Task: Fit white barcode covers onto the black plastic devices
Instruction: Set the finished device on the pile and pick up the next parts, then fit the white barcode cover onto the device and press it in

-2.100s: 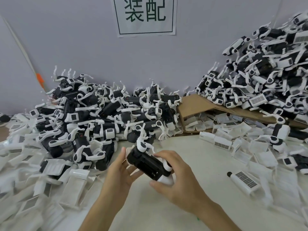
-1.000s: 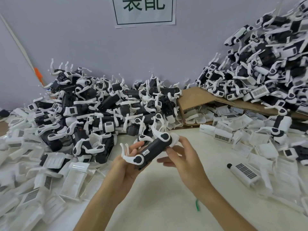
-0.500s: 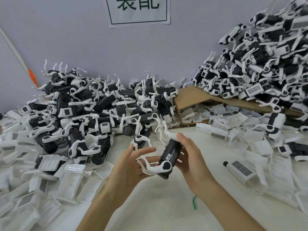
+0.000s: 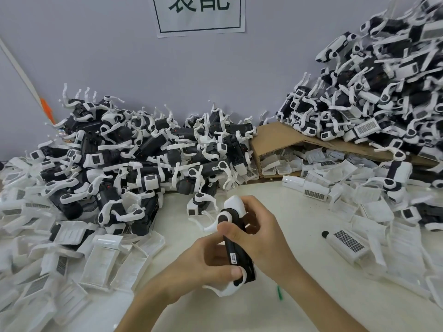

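"Where is the unit at present?"

"The black plastic device with white rounded end caps is held clear of the pale worktop, between both hands. Its long axis runs away from the person: one white cap far, one near."

"State of the grip?"

"On the left hand, the thumb presses the upper body and a fingertip hooks the near cap. On the right hand, the fingers curl round the body from the right side. Both grips clasp the device. Neither holds a cover."

"No cover fitted, then?"

"None visible on it. In my judgement, fetching one is the step ahead."

"Nearest supply?"

"The loose white rectangular plastic covers lie heaped on the worktop to the left, nearer the left hand. One white barcode-labelled cover lies apart on the right, nearer the right hand, slanting across the worktop. It shows a black tip. Whether a device sits inside, I cannot tell."

"Consequence?"

"One hand would have to let go and reach sideways. The other would have to steady the device alone."
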{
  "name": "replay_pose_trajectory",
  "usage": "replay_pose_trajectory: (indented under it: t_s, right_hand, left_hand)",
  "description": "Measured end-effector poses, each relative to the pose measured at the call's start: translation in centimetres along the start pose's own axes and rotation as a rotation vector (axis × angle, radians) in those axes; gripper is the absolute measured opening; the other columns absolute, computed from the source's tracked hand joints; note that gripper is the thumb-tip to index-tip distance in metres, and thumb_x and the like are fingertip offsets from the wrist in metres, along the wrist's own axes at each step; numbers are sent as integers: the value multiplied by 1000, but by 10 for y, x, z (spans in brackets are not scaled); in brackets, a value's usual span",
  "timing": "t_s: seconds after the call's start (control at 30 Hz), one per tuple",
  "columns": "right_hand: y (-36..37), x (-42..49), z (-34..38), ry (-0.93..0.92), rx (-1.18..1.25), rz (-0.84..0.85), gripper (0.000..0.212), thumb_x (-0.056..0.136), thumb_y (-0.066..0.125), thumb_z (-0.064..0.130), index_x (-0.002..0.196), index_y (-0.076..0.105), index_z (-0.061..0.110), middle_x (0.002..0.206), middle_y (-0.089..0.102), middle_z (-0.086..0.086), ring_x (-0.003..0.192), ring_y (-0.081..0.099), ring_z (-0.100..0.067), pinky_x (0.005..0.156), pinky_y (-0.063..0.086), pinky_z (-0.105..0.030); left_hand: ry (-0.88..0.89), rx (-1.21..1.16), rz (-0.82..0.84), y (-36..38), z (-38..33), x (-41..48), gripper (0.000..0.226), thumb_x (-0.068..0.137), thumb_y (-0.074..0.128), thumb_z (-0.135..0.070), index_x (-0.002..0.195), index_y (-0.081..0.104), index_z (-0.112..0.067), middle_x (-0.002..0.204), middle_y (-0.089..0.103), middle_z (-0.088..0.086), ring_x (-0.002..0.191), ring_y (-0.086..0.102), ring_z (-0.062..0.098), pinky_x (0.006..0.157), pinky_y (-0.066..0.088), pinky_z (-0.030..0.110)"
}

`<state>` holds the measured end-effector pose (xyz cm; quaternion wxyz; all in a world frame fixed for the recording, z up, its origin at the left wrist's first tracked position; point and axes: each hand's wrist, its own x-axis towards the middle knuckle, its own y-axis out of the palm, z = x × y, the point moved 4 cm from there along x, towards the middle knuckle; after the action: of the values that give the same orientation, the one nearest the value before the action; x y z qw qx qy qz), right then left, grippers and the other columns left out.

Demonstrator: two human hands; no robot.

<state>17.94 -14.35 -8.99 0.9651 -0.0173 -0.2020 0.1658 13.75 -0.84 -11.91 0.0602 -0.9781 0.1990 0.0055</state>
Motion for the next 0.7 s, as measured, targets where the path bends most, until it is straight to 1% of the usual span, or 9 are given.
replay_pose_trajectory:
  t_s: [0.1, 0.2, 0.3, 0.33, 0.4, 0.47, 0.57, 0.63, 0.7]
  right_hand:
    - [5, -3, 1, -20, -43, 67, 33, 83, 67, 59, 110, 60, 42, 97, 71, 15, 88, 68, -5, 74, 52, -17]
    - [1, 1, -8, 29, 10, -16, 26, 98, 50, 48, 122, 57, 40, 111, 68, 19, 97, 66, -2, 79, 51, -16]
    - [-13, 8, -23, 74, -247, -82, 35, 103, 51, 28, 136, 47, 41, 133, 52, 29, 108, 55, 10, 86, 42, -13]
    - [-17, 9, -29, 98, -348, -48, 43, 103, 52, 24, 142, 43, 39, 139, 48, 27, 112, 52, 10, 90, 41, -14]
    - [-18, 9, -40, 127, -558, 76, 55, 102, 53, 22, 151, 33, 35, 147, 42, 17, 128, 43, -1, 101, 33, -18]
    - [-12, 7, -51, 150, -752, 226, 62, 100, 52, 25, 156, 25, 32, 151, 40, 9, 138, 32, -12, 104, 25, -24]
    - [-4, 6, -59, 121, -929, 321, 59, 97, 52, 30, 152, 32, 31, 149, 42, 9, 138, 31, -15, 107, 23, -33]
    - [-6, 7, -58, 88, -920, 261, 47, 94, 57, 34, 140, 45, 31, 134, 48, 12, 127, 40, -14, 102, 29, -32]
    - [-9, 7, -55, 78, -914, 199, 37, 90, 63, 39, 125, 54, 32, 115, 50, 13, 113, 45, -12, 95, 33, -31]
  left_hand:
    - [17, -9, -49, -3, 1, 1, 47, 76, 77, -28, 121, 65, -38, 118, 73, 6, 112, 69, 26, 94, 55, 34]
    - [33, -62, -103, -8, 4, 1, 52, 78, 71, -25, 129, 60, -24, 113, 73, 17, 102, 71, 37, 94, 56, 43]
    - [-18, -293, -234, -20, 4, 16, 63, 62, 68, -12, 123, 53, -6, 98, 72, 29, 84, 72, 45, 87, 53, 58]
    - [-8, -336, -263, -24, 4, 17, 68, 56, 67, -10, 122, 51, -2, 91, 73, 29, 76, 72, 43, 79, 54, 53]
    - [13, -333, -309, -32, 3, 13, 62, 70, 62, -6, 129, 48, 2, 76, 73, 22, 64, 73, 31, 67, 55, 42]
    - [-5, -329, -416, -39, 4, 10, 45, 87, 48, -19, 126, 62, 0, 88, 76, 20, 78, 75, 27, 76, 54, 37]
    - [39, -374, -419, -35, 3, -6, 39, 81, 49, -33, 93, 80, -12, 112, 73, 17, 98, 71, 36, 80, 52, 34]
    - [21, -365, -475, -36, 4, -3, 42, 88, 55, -44, 99, 77, -9, 111, 73, 19, 95, 71, 38, 81, 52, 37]
    - [-6, -372, -524, -37, 4, 0, 56, 96, 42, -56, 115, 68, -10, 107, 73, 21, 87, 72, 38, 78, 53, 37]
